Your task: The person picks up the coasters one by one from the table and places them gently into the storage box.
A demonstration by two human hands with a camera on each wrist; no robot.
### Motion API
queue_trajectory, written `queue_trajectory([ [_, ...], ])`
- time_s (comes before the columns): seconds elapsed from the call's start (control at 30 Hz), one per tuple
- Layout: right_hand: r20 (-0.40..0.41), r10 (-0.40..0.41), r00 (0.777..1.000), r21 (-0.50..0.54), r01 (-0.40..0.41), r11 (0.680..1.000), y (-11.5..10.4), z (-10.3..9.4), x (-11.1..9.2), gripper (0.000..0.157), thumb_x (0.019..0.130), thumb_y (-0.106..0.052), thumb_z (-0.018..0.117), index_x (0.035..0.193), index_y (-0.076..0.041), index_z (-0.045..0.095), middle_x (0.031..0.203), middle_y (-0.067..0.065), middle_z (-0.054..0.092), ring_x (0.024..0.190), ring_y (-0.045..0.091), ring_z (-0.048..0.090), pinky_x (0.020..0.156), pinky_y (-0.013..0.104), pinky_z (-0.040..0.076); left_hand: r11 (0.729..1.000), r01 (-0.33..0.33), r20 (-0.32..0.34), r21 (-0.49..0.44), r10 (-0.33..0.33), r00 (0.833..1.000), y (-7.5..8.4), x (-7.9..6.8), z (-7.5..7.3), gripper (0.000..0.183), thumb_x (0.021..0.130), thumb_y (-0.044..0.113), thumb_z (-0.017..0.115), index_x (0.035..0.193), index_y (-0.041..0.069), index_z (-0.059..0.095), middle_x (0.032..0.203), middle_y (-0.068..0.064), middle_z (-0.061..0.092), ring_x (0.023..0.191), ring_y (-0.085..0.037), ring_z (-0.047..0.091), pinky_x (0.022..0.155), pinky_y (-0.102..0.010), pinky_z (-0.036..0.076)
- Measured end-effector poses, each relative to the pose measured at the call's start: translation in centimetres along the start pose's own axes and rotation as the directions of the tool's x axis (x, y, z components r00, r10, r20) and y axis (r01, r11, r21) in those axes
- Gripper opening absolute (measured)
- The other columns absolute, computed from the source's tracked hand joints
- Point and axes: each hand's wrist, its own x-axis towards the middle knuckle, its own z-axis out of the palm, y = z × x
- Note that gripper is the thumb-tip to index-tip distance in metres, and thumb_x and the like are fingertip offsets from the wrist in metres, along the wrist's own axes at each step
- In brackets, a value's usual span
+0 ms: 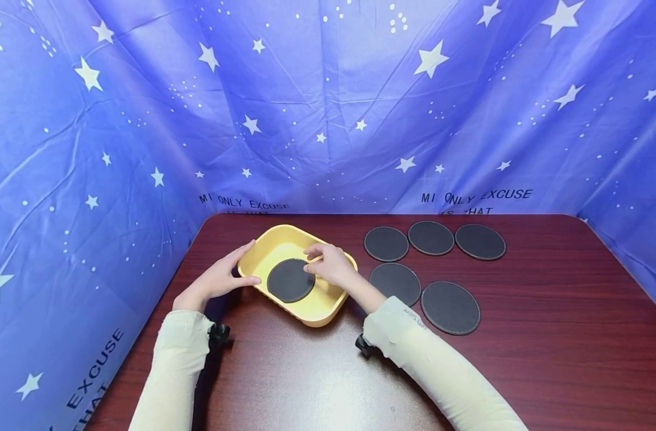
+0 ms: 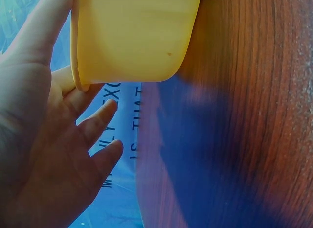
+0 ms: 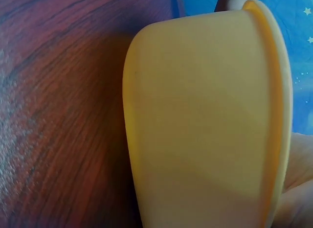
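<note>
A round black coaster (image 1: 290, 281) with a stitched edge is inside a yellow plastic bin (image 1: 336, 308). My right hand (image 1: 330, 265) reaches over the bin's right side and pinches the coaster's right edge; whether the coaster touches the bin floor is unclear. At the bin's left corner, my left hand (image 1: 220, 276) holds the rim between thumb and forefinger. In the left wrist view, the other fingers of that hand (image 2: 63, 145) spread loosely beside the bin wall (image 2: 137, 37). The right wrist view is mostly filled by the bin's outer wall (image 3: 205, 110), which hides most of the right hand.
Several more black coasters lie flat on the dark red wooden table (image 1: 554, 335), right of the bin: a row at the back including one coaster (image 1: 480, 242), and a nearer coaster (image 1: 451, 307). Blue star-printed cloth (image 1: 328, 108) hangs behind and at both sides.
</note>
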Motion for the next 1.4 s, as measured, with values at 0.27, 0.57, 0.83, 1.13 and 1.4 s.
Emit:
queue_trajectory([
  [0.27,0.004,-0.060,0.998,0.037,0.060,0.997,0.0,-0.7,-0.3,0.037,0.087,-0.011,0.073,0.123,-0.003,0.068,0.116,0.015,0.073,0.101,0.028,0.073,0.082,0.030,0.059,1.000,-0.001,0.003,-0.001,0.001,1.000,0.0,-0.1,0.0,0.094,0.085,0.036,0.077,0.157,0.005,0.027,0.162,-0.020,0.029,0.150,-0.042,0.026,0.121,-0.059,0.024],
  [0.57,0.020,-0.087,0.996,0.128,0.083,0.988,-0.1,-1.4,-1.0,0.040,0.086,-0.008,0.072,0.125,0.002,0.065,0.120,0.022,0.070,0.103,0.031,0.072,0.081,0.031,0.060,1.000,-0.001,0.005,0.001,0.001,1.000,0.0,-0.1,0.0,0.094,0.085,0.036,0.078,0.157,0.005,0.027,0.163,-0.020,0.028,0.150,-0.042,0.026,0.121,-0.059,0.025],
  [0.83,0.023,-0.103,0.994,0.149,0.098,0.984,-0.2,-2.2,-1.8,0.037,0.086,-0.007,0.072,0.123,0.000,0.067,0.121,0.022,0.069,0.105,0.031,0.072,0.085,0.031,0.060,1.000,-0.004,0.002,0.004,0.004,1.000,0.0,0.0,0.0,0.094,0.085,0.036,0.078,0.157,0.004,0.027,0.162,-0.021,0.028,0.150,-0.042,0.026,0.121,-0.059,0.025],
  [1.13,0.021,-0.129,0.991,0.161,0.124,0.979,0.0,-3.5,-2.9,0.036,0.087,-0.006,0.072,0.122,0.000,0.067,0.121,0.024,0.068,0.109,0.034,0.071,0.091,0.036,0.059,1.000,-0.005,0.005,-0.002,0.005,1.000,0.1,-0.1,-0.1,0.094,0.085,0.036,0.078,0.157,0.002,0.026,0.162,-0.021,0.028,0.150,-0.042,0.026,0.121,-0.059,0.025],
  [1.4,0.021,-0.163,0.986,0.184,0.157,0.970,0.8,-4.8,-3.7,0.035,0.088,-0.006,0.071,0.122,0.001,0.066,0.122,0.026,0.067,0.110,0.036,0.070,0.091,0.035,0.059,1.000,-0.003,0.006,-0.005,0.003,1.000,0.2,-0.1,-0.2,0.094,0.085,0.035,0.078,0.157,0.003,0.027,0.163,-0.020,0.028,0.150,-0.042,0.026,0.121,-0.059,0.024],
])
